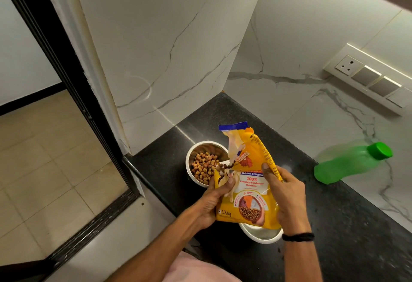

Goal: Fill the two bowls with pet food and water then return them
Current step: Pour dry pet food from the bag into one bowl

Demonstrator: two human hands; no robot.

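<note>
A yellow pet food bag (pixel 249 183) is tilted over the black counter (pixel 334 226), its torn mouth aimed left. Brown kibble spills from the mouth into a steel bowl (pixel 206 163) that holds a heap of pieces. My left hand (pixel 214 201) grips the bag's lower left edge near the mouth. My right hand (pixel 283 192) grips the bag's right side, thumb on its front. A second steel bowl (pixel 260 233) sits nearer to me, mostly hidden under the bag; its contents cannot be seen. A green plastic water bottle (pixel 350 163) with its cap on stands on the counter to the right.
White marble walls close the counter at the back and right. A switch and socket panel (pixel 370 78) is on the right wall. The counter's left edge drops to a tiled floor (pixel 51 170) beside a dark door frame (pixel 66 81).
</note>
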